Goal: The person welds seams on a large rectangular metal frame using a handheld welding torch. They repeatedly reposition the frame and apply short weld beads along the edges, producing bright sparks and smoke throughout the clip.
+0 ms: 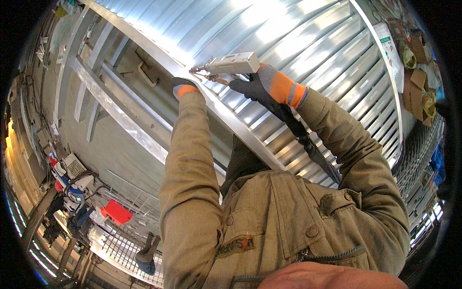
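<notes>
In my right hand (pixel 257 86), gloved in orange, grey and black, I hold a silver-grey welding gun (pixel 234 63). Its narrow nozzle points left at the edge rail (pixel 231 115) of a slatted metal panel (pixel 332 48). A thin brass-coloured tube runs under the nozzle, and a thick black sheathed cable (pixel 301 132) trails from the grip past my right forearm. My left hand (pixel 184 87), gloved alike, is closed against the edge rail just below the nozzle tip. Its fingers are partly hidden.
Left of the panel stands a frame of bare metal bars (pixel 122 108) above a grey floor. Cardboard boxes (pixel 417 96) and bags lie along the right. At lower left are a red bin (pixel 116 212), a wire rack and equipment with cables. Another person's legs (pixel 146 255) show there.
</notes>
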Tool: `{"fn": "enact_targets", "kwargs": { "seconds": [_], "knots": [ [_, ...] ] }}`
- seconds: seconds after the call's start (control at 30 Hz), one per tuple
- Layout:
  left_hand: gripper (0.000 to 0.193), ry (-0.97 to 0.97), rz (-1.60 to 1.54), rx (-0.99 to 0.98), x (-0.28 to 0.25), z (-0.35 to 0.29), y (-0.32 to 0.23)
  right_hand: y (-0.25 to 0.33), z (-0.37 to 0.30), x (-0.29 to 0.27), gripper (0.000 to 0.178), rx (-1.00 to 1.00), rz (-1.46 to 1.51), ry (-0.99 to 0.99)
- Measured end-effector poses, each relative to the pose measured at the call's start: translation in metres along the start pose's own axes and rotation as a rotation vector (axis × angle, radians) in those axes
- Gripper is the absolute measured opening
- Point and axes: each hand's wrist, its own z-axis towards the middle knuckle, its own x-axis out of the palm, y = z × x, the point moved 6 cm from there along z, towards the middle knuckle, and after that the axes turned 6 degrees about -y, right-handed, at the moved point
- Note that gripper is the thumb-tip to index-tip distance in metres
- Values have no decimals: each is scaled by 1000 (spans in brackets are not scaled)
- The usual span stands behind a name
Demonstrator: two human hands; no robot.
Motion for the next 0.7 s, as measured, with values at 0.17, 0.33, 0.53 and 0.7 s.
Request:
{"fn": "enact_targets", "kwargs": {
  "seconds": [0.17,0.33,0.53,0.7],
  "knots": [
    [36,21,191,79,3,-31,-16,1,0,1,58,28,7,48],
    [34,52,402,185,-8,-14,-3,12,0,2,55,-5,106,52],
    [33,7,409,225,-13,5,7,15,-2,0,59,2,50,72],
    [31,-14,410,234,-14,14,10,7,3,5,58,57,51,98]
  ]
}}
